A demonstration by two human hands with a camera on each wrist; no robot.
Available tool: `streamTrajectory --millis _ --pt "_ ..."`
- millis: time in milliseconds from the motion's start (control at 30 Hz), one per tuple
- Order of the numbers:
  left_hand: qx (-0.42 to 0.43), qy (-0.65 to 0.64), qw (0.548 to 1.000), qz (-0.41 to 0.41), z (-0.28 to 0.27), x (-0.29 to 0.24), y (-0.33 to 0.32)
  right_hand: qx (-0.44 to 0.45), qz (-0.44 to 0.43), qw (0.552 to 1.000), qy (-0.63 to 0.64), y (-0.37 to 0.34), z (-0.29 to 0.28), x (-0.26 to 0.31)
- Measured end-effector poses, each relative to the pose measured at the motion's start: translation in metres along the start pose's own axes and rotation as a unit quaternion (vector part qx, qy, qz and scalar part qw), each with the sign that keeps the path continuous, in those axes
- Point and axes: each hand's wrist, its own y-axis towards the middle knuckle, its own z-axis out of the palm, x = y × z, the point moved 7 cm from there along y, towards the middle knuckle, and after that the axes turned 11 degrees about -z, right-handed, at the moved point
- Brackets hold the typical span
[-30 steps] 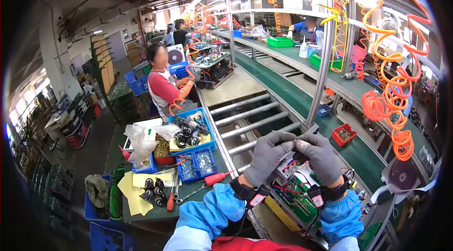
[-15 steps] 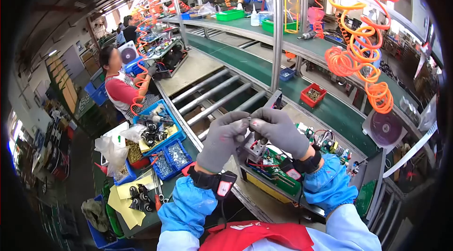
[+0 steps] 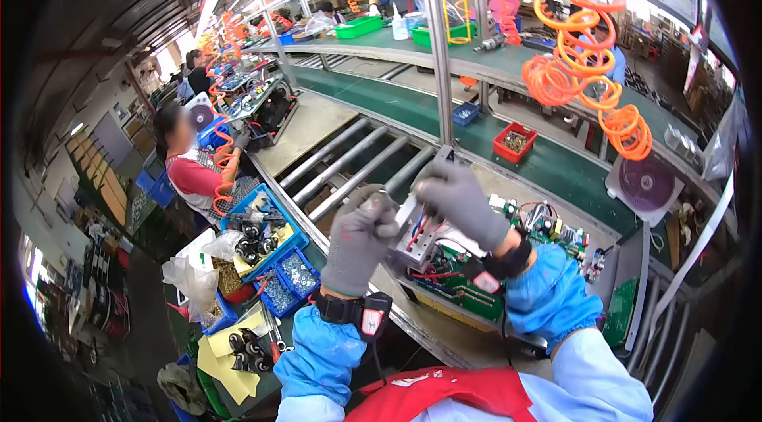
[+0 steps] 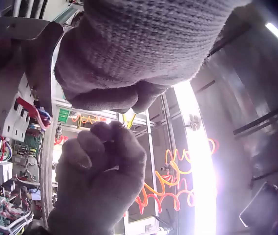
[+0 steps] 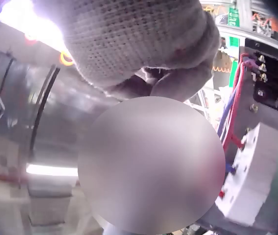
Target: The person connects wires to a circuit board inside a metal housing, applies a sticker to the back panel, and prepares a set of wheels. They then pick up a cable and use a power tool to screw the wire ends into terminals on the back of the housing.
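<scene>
Both hands wear grey gloves. My left hand (image 3: 359, 241) is raised beside the near left corner of an open electronic unit (image 3: 486, 304), fingers curled. My right hand (image 3: 463, 201) hovers over that unit, its fingers bent down, a gap between the two hands. In the left wrist view the left hand (image 4: 134, 54) and right hand (image 4: 99, 183) both have curled fingers; no object shows in either, though a small one could be hidden. A pale terminal block (image 5: 251, 174) with red and blue wires stands near the right hand (image 5: 139, 44).
Blue trays of small metal parts (image 3: 298, 273), casters (image 3: 250, 352) and yellow paper (image 3: 226, 370) lie at left. Rollers (image 3: 341, 170) run ahead. A red bin (image 3: 513, 142) stands beyond the unit, orange coiled hoses (image 3: 627, 132) hang at right, and a person (image 3: 194, 172) works at left.
The hands, together at their fingertips before, have come apart; the left is lower and the right stays above the unit. The head view has turned right.
</scene>
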Motion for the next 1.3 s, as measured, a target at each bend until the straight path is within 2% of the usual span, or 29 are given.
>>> streamTrajectory --millis 33,67,100,200,233,267,300,333,367,433,467,500,533,600,667,733,867,1000,1100,1133,1167,1200,1233,1267,1300 --pt "-0.012 0.017 1.0 0.015 0.0 -0.004 -0.004 -0.038 0.008 0.999 0.024 0.007 -0.02 -0.018" --pt "-0.047 0.108 0.993 0.019 0.004 -0.011 -0.013 -0.076 0.014 0.996 0.048 0.014 -0.039 -0.036" --pt "-0.115 0.18 0.975 0.062 -0.005 -0.016 -0.015 -0.131 0.136 0.969 0.157 0.012 -0.054 -0.05" --pt "-0.163 0.269 0.946 0.071 -0.03 -0.009 -0.008 -0.138 0.233 0.954 0.127 0.007 -0.066 -0.1" --pt "-0.171 0.28 0.942 0.071 -0.04 0.0 -0.003 -0.114 0.237 0.955 0.137 0.003 -0.06 -0.106" --pt "-0.18 0.292 0.937 0.072 -0.048 0.008 0.0 -0.016 0.014 0.997 -0.076 0.021 -0.065 -0.137" --pt "-0.189 0.302 0.931 0.075 -0.054 0.013 0.002 0.046 -0.101 0.977 -0.182 0.024 -0.06 -0.156" --pt "-0.182 0.256 0.947 0.066 -0.057 0.02 0.003 0.08 -0.222 0.93 -0.281 0.023 -0.055 -0.174" --pt "-0.175 0.239 0.954 0.052 -0.063 0.027 0.007 0.075 -0.237 0.928 -0.278 0.025 -0.051 -0.176" --pt "-0.165 0.202 0.965 0.025 -0.078 0.038 0.011 0.018 -0.094 0.984 -0.153 0.028 -0.051 -0.172" --pt "-0.147 0.19 0.971 0.019 -0.076 0.039 0.01 -0.035 0.065 0.997 -0.022 0.02 -0.048 -0.147" --pt "-0.147 0.194 0.97 0.021 -0.073 0.038 0.011 -0.085 0.219 0.966 0.11 0.008 -0.042 -0.142" --pt "-0.149 0.199 0.968 0.022 -0.071 0.039 0.01 -0.089 0.231 0.96 0.129 0.006 -0.041 -0.146" --pt "-0.159 0.201 0.966 0.026 -0.072 0.04 0.011 -0.008 0.079 0.996 -0.035 0.021 -0.046 -0.173" --pt "-0.154 0.202 0.967 0.03 -0.066 0.039 0.011 -0.009 0.074 0.997 -0.027 0.023 -0.047 -0.174" --pt "-0.152 0.192 0.969 0.028 -0.067 0.042 0.008 -0.089 0.222 0.958 0.156 0.005 -0.039 -0.145" --pt "-0.15 0.178 0.972 0.033 -0.075 0.044 0.011 -0.119 0.222 0.964 0.085 0.002 -0.038 -0.131" --pt "-0.15 0.215 0.965 0.027 -0.076 0.045 0.012 -0.131 0.207 0.961 0.129 0.001 -0.033 -0.131" --pt "-0.138 0.206 0.968 0.033 -0.08 0.048 0.016 -0.127 0.225 0.966 0.016 0.0 -0.033 -0.126" --pt "-0.141 0.229 0.963 0.029 -0.07 0.046 0.013 -0.13 0.201 0.97 -0.044 -0.002 -0.032 -0.115" --pt "-0.129 0.233 0.964 0.008 -0.064 0.048 0.011 -0.15 0.093 0.958 -0.227 0.006 -0.039 -0.133" --pt "-0.126 0.229 0.965 0.003 -0.069 0.051 0.012 -0.158 -0.03 0.905 -0.393 0.012 -0.039 -0.147" --pt "-0.128 0.225 0.966 0.003 -0.079 0.053 0.014 -0.154 -0.014 0.926 -0.345 0.012 -0.041 -0.152" --pt "-0.124 0.249 0.96 0.031 -0.089 0.054 0.018 -0.145 0.132 0.973 -0.124 0.004 -0.035 -0.136" --pt "-0.121 0.273 0.953 0.057 -0.096 0.056 0.02 -0.155 0.157 0.972 -0.079 0.002 -0.033 -0.128"
